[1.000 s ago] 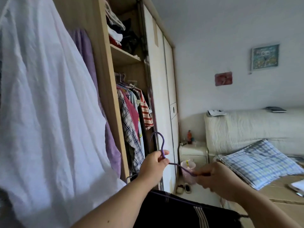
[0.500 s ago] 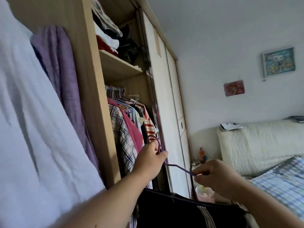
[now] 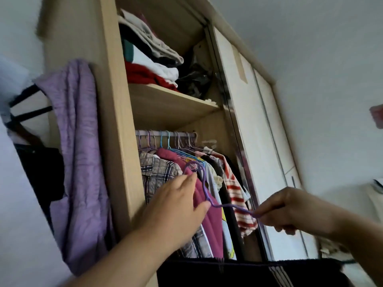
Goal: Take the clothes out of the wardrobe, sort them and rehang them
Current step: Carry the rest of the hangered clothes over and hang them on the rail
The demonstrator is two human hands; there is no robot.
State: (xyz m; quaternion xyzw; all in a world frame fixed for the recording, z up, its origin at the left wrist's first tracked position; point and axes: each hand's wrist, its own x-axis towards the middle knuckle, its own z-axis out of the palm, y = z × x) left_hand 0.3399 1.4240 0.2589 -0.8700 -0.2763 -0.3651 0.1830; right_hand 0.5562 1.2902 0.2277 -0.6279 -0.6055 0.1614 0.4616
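Pinching a purple hanger by neck and arm, left hand and right hand apparently angled its hook toward the rail.

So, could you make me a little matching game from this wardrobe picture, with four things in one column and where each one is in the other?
Things:
1. purple hanger
2. lilac garment
3. folded clothes
4. plaid shirt

Places:
a. stacked on the upper shelf
b. pinched by the right hand
c. hanging at the left end of the rail
d. hanging outside the wardrobe, against its left side

Pairs: 1-b, 2-d, 3-a, 4-c
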